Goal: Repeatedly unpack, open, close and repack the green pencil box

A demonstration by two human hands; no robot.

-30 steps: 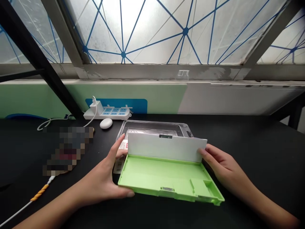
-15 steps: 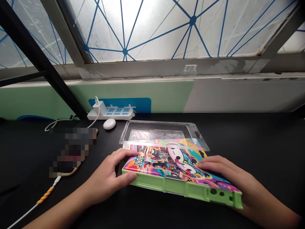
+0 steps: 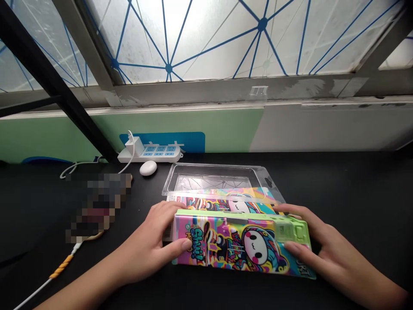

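A colourful pencil case with a cartoon character on its face and light green plastic sides is tilted up towards me. My left hand grips its left end, thumb on the printed face and fingers behind. At the right end my right hand holds it, thumb on the front near a clear green part and fingers over the back edge. Just behind it lies a printed card in matching colours, partly hidden by the case. A clear plastic blister shell rests over the card's far part.
On the black table, a white power strip with a plugged-in charger stands by the wall. A white oval object sits in front of it. A blurred-out device with a white cable lies at left.
The pencil case has been turned: its green side faced me before, and now a printed broad face does. Both hands kept hold, with the right thumb now showing on the front.
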